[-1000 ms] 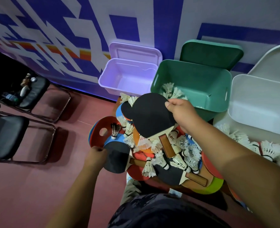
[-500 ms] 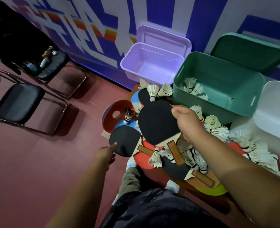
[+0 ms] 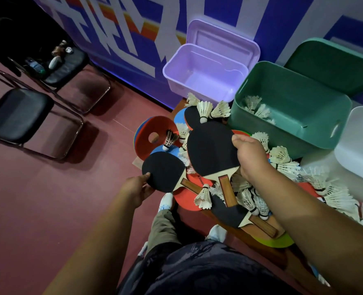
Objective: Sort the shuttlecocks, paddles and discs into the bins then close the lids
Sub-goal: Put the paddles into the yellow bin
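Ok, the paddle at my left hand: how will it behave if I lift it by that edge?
Probably stiff: the paddle is a flat blade with a wooden handle. Pinched at the blade's edge by the left hand, it will likely dip handle-down. The shuttlecock lying at its handle's end looks light and may tumble aside.

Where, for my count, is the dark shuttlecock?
Head view, pile's left: dark shuttlecock rests on the red holed disc, beyond the paddle the left hand pinches.

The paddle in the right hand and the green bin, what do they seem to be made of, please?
Paddle: matte black rubber face on pale wood, brown wooden handle, apparently. Green bin: probably moulded plastic, smooth with a soft sheen.
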Motion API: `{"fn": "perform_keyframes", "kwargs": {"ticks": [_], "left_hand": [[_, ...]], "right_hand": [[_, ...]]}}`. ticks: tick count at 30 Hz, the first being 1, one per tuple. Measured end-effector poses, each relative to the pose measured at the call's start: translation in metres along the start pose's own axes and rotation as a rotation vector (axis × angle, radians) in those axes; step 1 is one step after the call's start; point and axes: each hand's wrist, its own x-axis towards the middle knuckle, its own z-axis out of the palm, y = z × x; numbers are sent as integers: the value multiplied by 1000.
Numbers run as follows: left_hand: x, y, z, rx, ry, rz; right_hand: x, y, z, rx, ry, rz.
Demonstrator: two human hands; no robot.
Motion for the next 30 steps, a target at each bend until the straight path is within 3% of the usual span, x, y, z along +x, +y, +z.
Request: {"fn": "perform_keyframes", "kwargs": {"ticks": [18,30], "left_hand": [[-52,22,-5,-82,-145,74],[-103,52,39,-179,-297,257]], "right_hand": [[-6,1,11,123,14,70],[-12,-27,-16,230,40,54]]}}
